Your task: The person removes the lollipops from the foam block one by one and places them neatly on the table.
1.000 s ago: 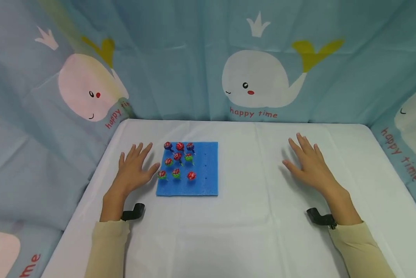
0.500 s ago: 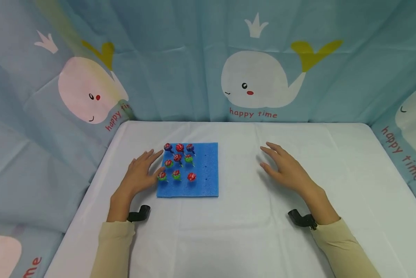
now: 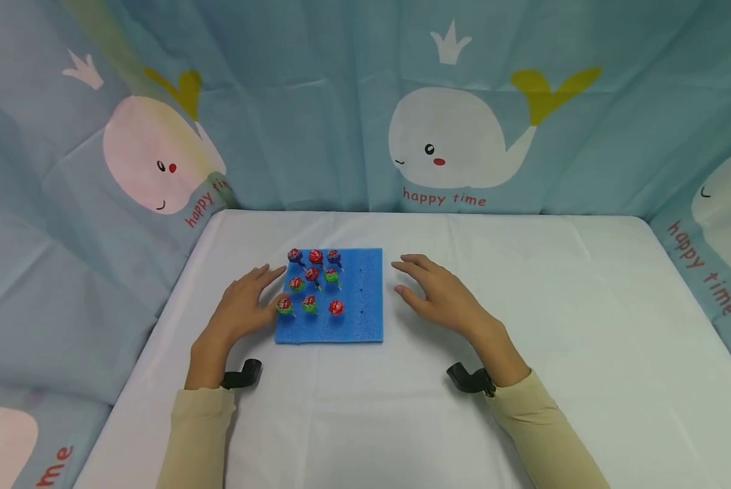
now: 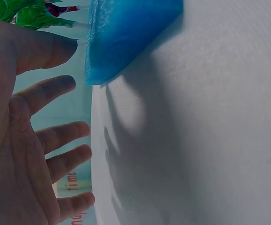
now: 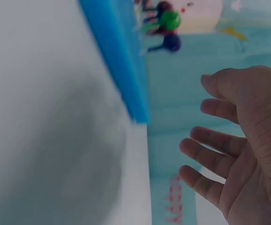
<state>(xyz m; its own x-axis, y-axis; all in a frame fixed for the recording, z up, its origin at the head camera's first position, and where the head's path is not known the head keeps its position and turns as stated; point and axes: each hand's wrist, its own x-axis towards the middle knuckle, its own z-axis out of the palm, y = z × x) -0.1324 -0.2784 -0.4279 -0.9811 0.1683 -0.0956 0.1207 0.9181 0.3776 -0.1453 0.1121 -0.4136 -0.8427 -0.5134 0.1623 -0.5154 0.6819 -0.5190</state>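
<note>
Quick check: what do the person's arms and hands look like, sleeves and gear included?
The left sleeve and right sleeve are plain beige, ending near the wrists. The left hand and right hand are bare, with no gloves or rings showing. The left wrist camera and right wrist camera are black and elbow-shaped; no cables show.

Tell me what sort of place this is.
Probably a small staged recording space, perhaps a booth: whale-print cloth hangs around a white-covered table, lollipops stand in a blue board, and black wrist devices look like cameras.
</note>
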